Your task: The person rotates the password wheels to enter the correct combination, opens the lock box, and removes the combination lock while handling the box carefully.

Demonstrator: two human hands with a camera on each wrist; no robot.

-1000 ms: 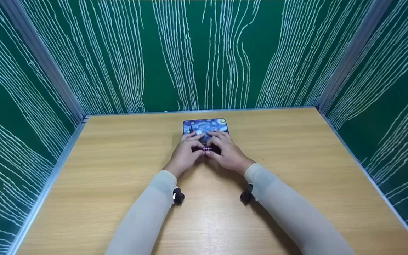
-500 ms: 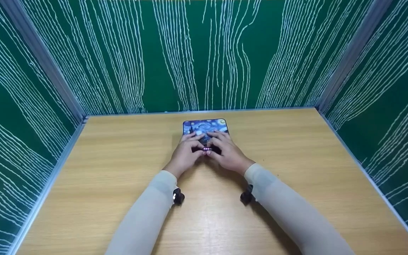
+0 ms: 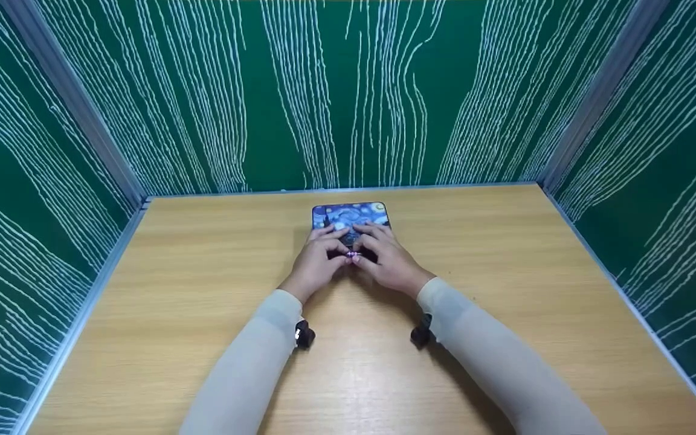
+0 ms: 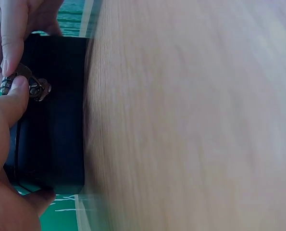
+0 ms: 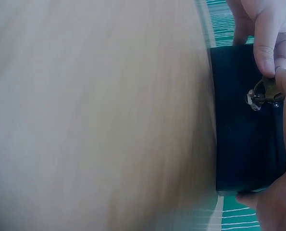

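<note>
Padlock (image 5: 271, 88): likely stiff metal; pinch its body.
Box (image 3: 351, 214): probably rigid, smooth; steady its sides.
Left hand (image 3: 316, 260), right hand (image 3: 389, 260): fingers curled, both pinching the padlock.

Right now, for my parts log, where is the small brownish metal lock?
In the left wrist view, the lock is near the left edge, at the front of the black rectangular box, held between left hand and right hand.
</note>
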